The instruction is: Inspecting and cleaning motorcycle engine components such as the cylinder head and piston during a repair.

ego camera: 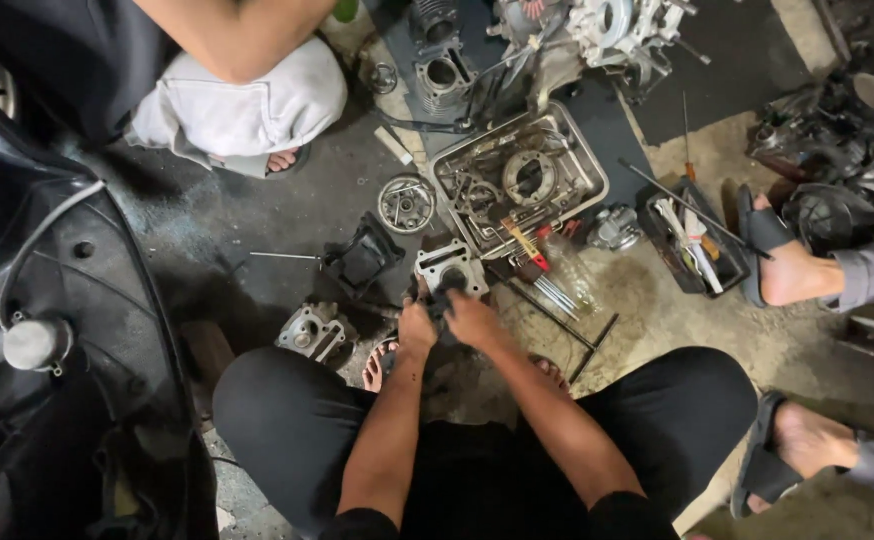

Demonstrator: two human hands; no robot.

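I squat on a stained concrete floor, knees wide apart. My left hand [417, 325] and my right hand [470, 317] meet low in front of me, both closed around a small dark part [441, 307] that they mostly hide. Just beyond my fingers lies a square metal engine cylinder block [450, 267] with a round bore. A second cylinder head [315, 333] rests by my left knee.
A metal tray [591, 165] of engine parts and red-handled tools sits ahead. A round gear plate [406, 203], a black housing [362, 257], a black tool tray [679, 262] and loose rods [557, 318] lie around. Scooter bodywork [47, 300] stands left. Other people's feet are at top left and right.
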